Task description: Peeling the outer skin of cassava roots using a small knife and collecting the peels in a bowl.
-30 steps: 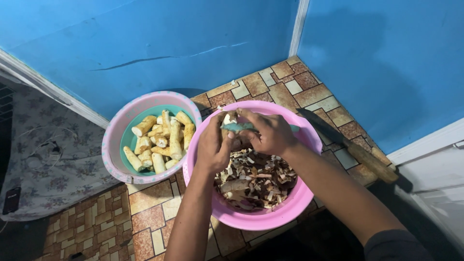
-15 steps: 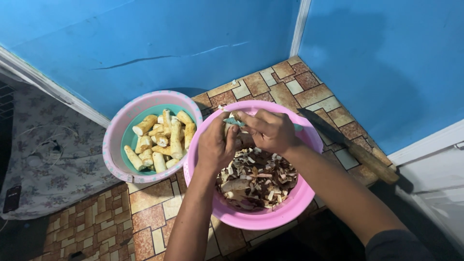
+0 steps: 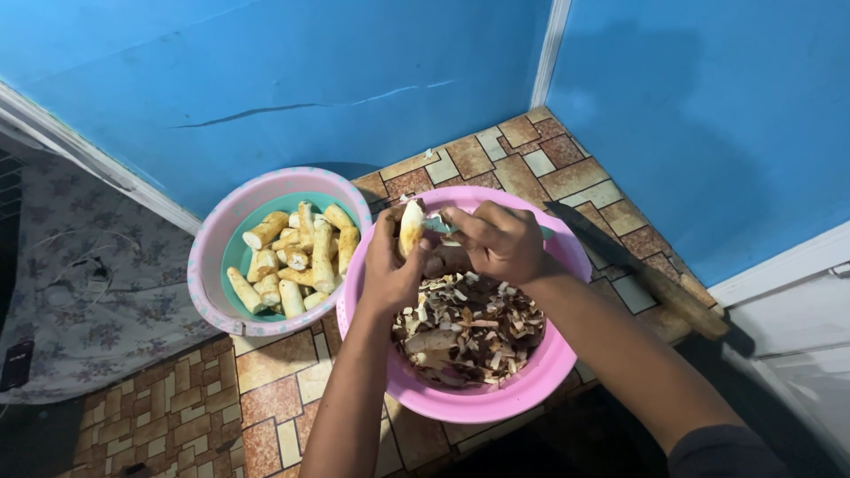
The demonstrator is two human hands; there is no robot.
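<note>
Over the tiled floor [image 3: 266, 389], beside the blue wall [image 3: 292, 71], little is changed from half a second ago: both bowls are kept in the same places, while the hands are seen shifted slightly toward the near-left rim of the pink bowl [image 3: 549, 372], and the pale root piece [image 3: 411, 227] is now exposed more clearly above the left thumb. The pink bowl is filled with brown and white peelings [image 3: 469, 327], and it is set touching the speckled bowl [image 3: 212, 265], in which peeled pale pieces [image 3: 297, 257] are heaped. A large knife [image 3: 637, 265] with a wooden handle is laid on the tiles just behind the pink bowl, to its right.

Both forearms are stretched forward over the pink bowl. The left hand [image 3: 390, 265] is closed around the lower part of the root piece, which is held upright above the peelings. The right hand [image 3: 500, 241] is curled shut on what appears to be a small peeler [image 3: 440, 227], its bluish tip pressed against the root piece; the tool is mostly hidden by the fingers.
</note>
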